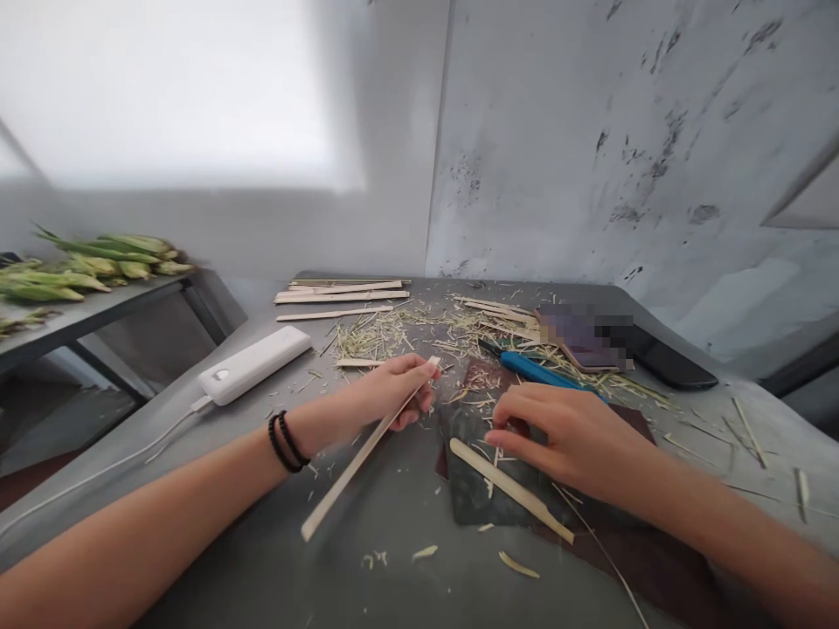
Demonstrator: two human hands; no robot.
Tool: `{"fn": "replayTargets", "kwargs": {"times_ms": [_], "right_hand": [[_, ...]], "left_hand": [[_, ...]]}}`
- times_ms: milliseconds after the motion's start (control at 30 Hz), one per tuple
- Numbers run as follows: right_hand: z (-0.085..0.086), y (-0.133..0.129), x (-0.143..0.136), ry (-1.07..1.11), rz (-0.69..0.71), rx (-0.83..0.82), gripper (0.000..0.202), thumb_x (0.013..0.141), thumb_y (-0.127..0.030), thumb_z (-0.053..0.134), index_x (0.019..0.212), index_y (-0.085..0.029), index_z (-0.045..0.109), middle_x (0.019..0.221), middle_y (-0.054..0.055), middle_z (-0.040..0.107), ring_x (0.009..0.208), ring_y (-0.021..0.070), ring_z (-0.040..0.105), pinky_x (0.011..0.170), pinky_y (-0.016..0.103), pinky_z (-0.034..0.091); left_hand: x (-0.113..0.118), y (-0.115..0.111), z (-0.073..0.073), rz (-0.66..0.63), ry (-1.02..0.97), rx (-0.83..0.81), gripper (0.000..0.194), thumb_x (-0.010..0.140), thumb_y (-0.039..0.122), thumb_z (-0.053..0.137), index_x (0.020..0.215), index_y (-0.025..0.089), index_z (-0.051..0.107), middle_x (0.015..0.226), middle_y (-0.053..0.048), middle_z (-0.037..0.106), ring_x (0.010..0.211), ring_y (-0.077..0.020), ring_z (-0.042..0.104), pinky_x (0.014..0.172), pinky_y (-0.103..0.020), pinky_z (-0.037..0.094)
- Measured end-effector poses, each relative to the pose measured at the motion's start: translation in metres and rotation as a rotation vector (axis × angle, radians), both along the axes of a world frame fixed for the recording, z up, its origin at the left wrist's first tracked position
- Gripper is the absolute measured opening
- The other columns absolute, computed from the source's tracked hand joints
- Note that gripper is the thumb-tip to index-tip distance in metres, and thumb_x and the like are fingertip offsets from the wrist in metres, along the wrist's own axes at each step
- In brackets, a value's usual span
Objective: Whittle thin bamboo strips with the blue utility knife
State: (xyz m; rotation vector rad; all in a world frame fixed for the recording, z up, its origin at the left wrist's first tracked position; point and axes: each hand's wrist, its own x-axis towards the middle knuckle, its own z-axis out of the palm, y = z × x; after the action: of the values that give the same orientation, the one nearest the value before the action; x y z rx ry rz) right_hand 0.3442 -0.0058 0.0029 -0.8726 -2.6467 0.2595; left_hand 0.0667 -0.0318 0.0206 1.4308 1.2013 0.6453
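My left hand point(397, 391) grips a long pale bamboo strip point(354, 463) that slants from my fingertips down toward me. Black bead bracelets circle that wrist. My right hand point(570, 432) rests palm down on a dark mat point(472, 498), fingers spread, holding nothing that I can see. Just in front of its fingers a second, tapered bamboo strip point(508, 489) lies flat on the mat. A blue-handled knife point(534, 369) lies just beyond my right hand among shavings.
A grey table point(275, 559) is strewn with bamboo shavings point(386, 336). Several bamboo strips point(341, 293) are stacked at the far edge. A white power bank point(253, 365) with cable lies left; a black phone point(672, 362) lies right. Green corn ears point(85, 266) sit on a side shelf.
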Motion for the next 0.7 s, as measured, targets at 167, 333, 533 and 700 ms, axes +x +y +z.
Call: {"fn": "replayTargets", "kwargs": {"times_ms": [167,333,533,700], "right_hand": [[-0.011,0.031,0.021,-0.046,-0.348,0.313,0.034,0.104,-0.054,0.051,0.116,-0.028,0.068,0.101,0.006,0.075,0.085,0.0251,0.069,0.057,0.033,0.038],[-0.025,0.051,0.038,-0.142,-0.366,0.346,0.043,0.105,-0.060,0.046,0.125,-0.028,0.066,0.117,0.008,0.071,0.095,0.0292,0.070,0.062,0.037,0.046],[-0.037,0.064,0.052,-0.138,-0.325,0.326,0.047,0.104,-0.061,0.046,0.131,-0.028,0.065,0.123,0.011,0.071,0.100,0.0341,0.070,0.069,0.045,0.052],[-0.035,0.067,0.052,-0.098,-0.338,0.280,0.052,0.105,-0.052,0.046,0.148,-0.026,0.056,0.129,0.014,0.071,0.103,0.0387,0.070,0.076,0.049,0.053]], "left_hand": [[-0.008,-0.001,-0.013,-0.047,-0.105,-0.039,0.033,0.102,0.049,0.060,0.124,0.024,0.055,0.100,0.000,0.069,0.072,-0.0124,0.065,0.065,-0.027,0.057],[-0.017,-0.002,-0.013,-0.121,-0.209,-0.074,0.039,0.100,0.035,0.069,0.134,0.024,0.054,0.122,-0.007,0.072,0.093,-0.0157,0.073,0.080,-0.030,0.062],[-0.015,-0.002,-0.011,-0.128,-0.242,-0.127,0.048,0.097,0.034,0.074,0.138,0.026,0.049,0.135,-0.011,0.069,0.078,-0.0160,0.078,0.063,-0.029,0.064],[-0.012,-0.001,-0.011,-0.050,-0.259,-0.112,0.051,0.093,0.031,0.077,0.136,0.023,0.051,0.127,-0.011,0.069,0.072,-0.0153,0.076,0.060,-0.029,0.062]]}}
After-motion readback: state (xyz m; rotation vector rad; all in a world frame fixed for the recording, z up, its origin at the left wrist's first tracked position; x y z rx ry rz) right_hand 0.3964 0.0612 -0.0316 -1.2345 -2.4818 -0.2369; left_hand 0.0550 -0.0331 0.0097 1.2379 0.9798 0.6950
